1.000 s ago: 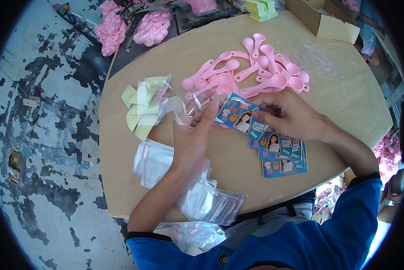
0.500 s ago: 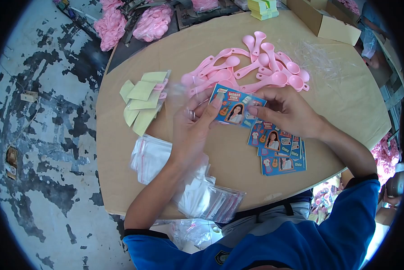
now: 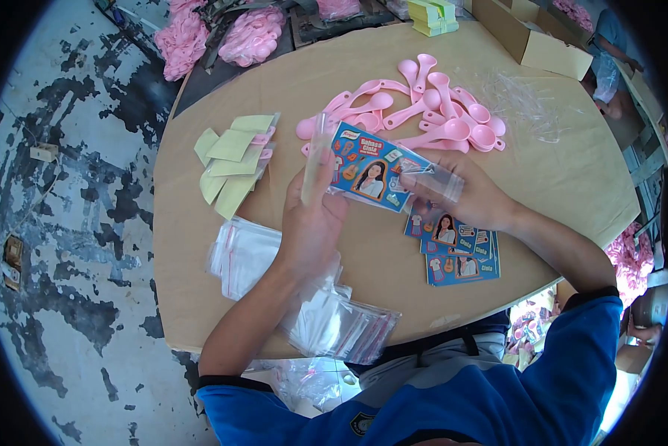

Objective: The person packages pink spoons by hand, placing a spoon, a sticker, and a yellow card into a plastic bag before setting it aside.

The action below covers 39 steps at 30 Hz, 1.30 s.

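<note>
The left hand (image 3: 311, 219) pinches a clear bag (image 3: 315, 156) and the right hand (image 3: 475, 199) pinches a printed card (image 3: 369, 173) above the brown round table (image 3: 572, 171). Pink scoops (image 3: 438, 111) lie beyond them, and mottled grey floor (image 3: 73, 186) lies left.

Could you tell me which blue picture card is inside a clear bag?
The card held between the left hand and right hand: a clear bag wraps it, while the other cards lie bare in a stack on the table.
</note>
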Each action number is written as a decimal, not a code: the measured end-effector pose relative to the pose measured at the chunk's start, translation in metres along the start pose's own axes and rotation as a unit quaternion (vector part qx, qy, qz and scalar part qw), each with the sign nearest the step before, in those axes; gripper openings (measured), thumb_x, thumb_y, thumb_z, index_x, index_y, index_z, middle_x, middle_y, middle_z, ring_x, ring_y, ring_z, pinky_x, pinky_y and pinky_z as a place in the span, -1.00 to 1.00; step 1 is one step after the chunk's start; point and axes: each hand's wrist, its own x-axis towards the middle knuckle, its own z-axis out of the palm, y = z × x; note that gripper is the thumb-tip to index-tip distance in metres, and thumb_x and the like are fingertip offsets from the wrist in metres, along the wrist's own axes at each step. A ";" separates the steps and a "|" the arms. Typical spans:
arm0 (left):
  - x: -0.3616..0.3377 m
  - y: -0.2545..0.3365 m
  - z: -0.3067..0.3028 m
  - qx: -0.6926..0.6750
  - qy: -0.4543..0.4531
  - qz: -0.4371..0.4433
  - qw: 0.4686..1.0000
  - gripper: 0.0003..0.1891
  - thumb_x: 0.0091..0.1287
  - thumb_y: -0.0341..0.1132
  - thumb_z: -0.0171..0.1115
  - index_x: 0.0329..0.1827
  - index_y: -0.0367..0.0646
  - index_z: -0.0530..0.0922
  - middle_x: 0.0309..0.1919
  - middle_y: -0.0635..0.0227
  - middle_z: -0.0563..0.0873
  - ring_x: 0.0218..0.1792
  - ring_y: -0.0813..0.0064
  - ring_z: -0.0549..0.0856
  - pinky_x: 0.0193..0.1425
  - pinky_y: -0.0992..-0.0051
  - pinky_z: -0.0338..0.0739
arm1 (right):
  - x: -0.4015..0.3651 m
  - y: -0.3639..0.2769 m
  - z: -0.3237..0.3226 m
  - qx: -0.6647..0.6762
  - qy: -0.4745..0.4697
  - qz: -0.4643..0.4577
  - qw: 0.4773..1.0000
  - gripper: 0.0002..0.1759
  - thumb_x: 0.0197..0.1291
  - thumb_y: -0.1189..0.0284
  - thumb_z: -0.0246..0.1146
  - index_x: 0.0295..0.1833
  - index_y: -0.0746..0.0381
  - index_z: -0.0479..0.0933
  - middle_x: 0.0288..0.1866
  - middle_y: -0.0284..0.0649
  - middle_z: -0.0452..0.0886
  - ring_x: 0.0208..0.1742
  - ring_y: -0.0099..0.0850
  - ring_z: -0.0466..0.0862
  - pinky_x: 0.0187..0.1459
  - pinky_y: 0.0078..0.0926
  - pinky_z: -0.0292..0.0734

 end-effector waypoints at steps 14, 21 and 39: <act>-0.017 -0.007 0.006 0.244 -0.107 0.010 0.964 -0.44 0.12 -0.31 0.50 0.17 -0.08 0.44 0.08 0.35 0.57 0.06 0.56 0.56 0.12 0.52 0.51 | 0.003 0.019 -0.010 -0.059 -0.090 -0.085 0.991 -0.66 0.34 0.14 0.24 -0.13 0.23 0.51 -0.43 -0.39 0.53 -0.48 -0.66 0.48 -0.46 -0.66 0.38; -0.006 0.000 0.009 0.151 0.027 0.127 0.980 -0.48 0.19 -0.57 0.28 0.21 -0.11 0.34 0.32 0.03 0.44 0.33 0.26 0.45 0.39 0.30 0.37 | 0.013 -0.002 -0.037 0.059 -0.037 -0.075 0.995 -0.43 0.46 -0.07 -0.11 0.08 0.21 0.50 -0.34 -0.30 0.56 -0.36 -0.55 0.55 -0.37 -0.57 0.48; -0.004 -0.003 0.001 0.199 0.085 0.142 0.966 -0.39 0.19 -0.36 0.44 0.30 -0.12 0.36 0.16 0.33 0.62 0.02 0.60 0.64 -0.09 0.57 0.55 | 0.036 0.020 -0.041 -0.470 0.058 -0.279 0.835 -0.70 0.18 0.42 0.29 0.00 0.32 0.57 -0.06 -0.01 0.58 -0.04 -0.10 0.58 0.03 -0.19 0.49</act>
